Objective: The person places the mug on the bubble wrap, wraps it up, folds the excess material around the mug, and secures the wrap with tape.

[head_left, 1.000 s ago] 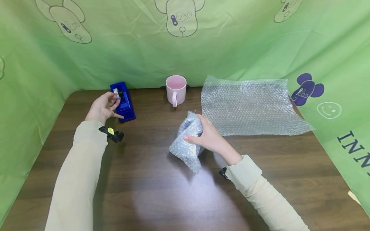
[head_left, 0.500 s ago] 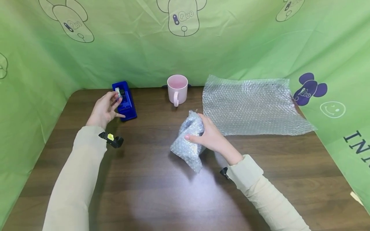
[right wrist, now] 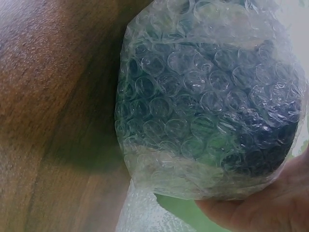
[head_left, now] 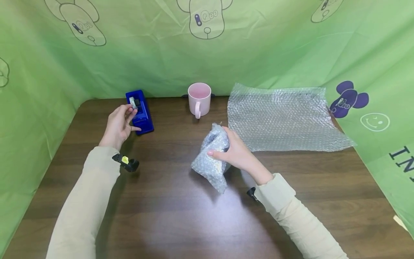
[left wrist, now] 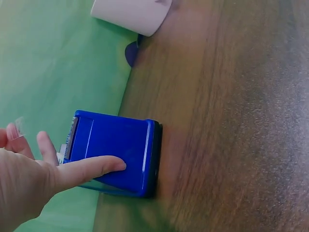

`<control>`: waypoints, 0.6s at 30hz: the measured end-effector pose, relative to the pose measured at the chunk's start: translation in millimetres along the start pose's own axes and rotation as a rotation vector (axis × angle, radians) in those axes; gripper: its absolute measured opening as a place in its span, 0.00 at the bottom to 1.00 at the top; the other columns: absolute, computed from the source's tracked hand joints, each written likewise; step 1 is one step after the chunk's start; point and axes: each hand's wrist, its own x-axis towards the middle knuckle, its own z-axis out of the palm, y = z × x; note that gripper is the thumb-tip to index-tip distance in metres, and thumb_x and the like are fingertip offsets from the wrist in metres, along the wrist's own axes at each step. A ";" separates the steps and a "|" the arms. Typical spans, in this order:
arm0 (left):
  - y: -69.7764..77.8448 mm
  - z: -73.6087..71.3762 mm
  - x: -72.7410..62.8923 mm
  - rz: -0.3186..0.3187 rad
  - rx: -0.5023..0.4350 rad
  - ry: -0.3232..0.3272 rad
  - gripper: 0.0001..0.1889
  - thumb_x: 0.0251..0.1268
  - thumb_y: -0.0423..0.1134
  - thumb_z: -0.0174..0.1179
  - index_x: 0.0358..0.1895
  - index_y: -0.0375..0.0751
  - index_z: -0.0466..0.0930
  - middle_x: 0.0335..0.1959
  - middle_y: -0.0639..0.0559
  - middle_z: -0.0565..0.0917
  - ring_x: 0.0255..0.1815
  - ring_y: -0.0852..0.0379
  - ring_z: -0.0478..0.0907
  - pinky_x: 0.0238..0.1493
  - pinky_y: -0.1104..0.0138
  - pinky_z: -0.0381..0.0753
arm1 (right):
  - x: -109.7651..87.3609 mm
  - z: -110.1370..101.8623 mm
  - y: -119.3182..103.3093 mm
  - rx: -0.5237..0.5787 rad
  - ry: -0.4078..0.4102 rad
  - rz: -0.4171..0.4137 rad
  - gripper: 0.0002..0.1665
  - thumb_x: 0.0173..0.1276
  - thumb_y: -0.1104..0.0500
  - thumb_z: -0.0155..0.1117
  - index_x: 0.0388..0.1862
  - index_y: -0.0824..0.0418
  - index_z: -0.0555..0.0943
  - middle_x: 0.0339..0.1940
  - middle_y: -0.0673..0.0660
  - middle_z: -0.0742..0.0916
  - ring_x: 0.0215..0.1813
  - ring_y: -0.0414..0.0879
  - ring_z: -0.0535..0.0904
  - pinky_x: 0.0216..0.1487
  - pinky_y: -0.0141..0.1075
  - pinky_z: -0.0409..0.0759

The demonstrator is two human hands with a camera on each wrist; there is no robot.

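My left hand (head_left: pixel 118 124) is at a blue tape dispenser (head_left: pixel 147 124) at the table's back left. Its thumb is stretched out and rests on the dispenser in the left wrist view. Its other fingers are beside the roll of tape (head_left: pixel 132 102), and a small clear piece of tape (left wrist: pixel 19 126) shows at a fingertip. My right hand (head_left: pixel 237 153) grips a bubble-wrapped bundle (head_left: pixel 208 162) at mid-table, thumb on the near side. Through the bubbles something dark shows in the right wrist view, its kind unclear. The far fingers are hidden behind the bundle.
A pink mug (head_left: pixel 198 99) stands at the back of the table (head_left: pixel 161 194), its handle towards me. A flat sheet of bubble wrap (head_left: pixel 284 120) covers the back right. Green cloth (head_left: pixel 155 54) with printed figures hangs behind and at the sides.
The left fingers shift slightly at the tape roll, uncovering a bit more of it. The right hand keeps its grip on the bundle. The whole head view has drifted slightly.
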 end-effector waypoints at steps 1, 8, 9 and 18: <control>-0.4 0.1 -0.2 0.006 0.008 0.000 0.14 0.70 0.37 0.51 0.23 0.46 0.75 0.18 0.59 0.81 0.38 0.66 0.79 0.69 0.36 0.22 | -0.1 -0.1 0.0 0.000 -0.001 0.003 0.56 0.54 0.46 0.73 0.74 0.62 0.54 0.71 0.65 0.66 0.72 0.59 0.62 0.71 0.57 0.61; -4.0 1.6 -2.2 0.042 0.060 0.013 0.13 0.70 0.37 0.50 0.24 0.47 0.74 0.19 0.60 0.81 0.35 0.68 0.79 0.69 0.33 0.25 | -1.0 -0.4 0.0 0.013 0.000 0.002 0.56 0.53 0.47 0.74 0.74 0.61 0.55 0.71 0.64 0.66 0.72 0.59 0.62 0.71 0.57 0.62; -4.9 2.4 -2.3 0.054 0.072 0.014 0.12 0.70 0.37 0.50 0.25 0.47 0.74 0.19 0.60 0.81 0.35 0.68 0.79 0.69 0.33 0.26 | -1.0 -0.7 0.0 0.016 0.001 0.000 0.56 0.53 0.47 0.74 0.74 0.61 0.55 0.71 0.64 0.67 0.72 0.59 0.62 0.71 0.57 0.62; 1.2 2.5 -5.7 -0.004 0.341 0.063 0.12 0.71 0.49 0.50 0.30 0.53 0.77 0.21 0.67 0.81 0.35 0.72 0.81 0.77 0.43 0.38 | -1.0 -0.1 0.0 0.009 0.007 0.001 0.56 0.53 0.46 0.74 0.74 0.61 0.55 0.72 0.64 0.66 0.73 0.58 0.61 0.72 0.57 0.61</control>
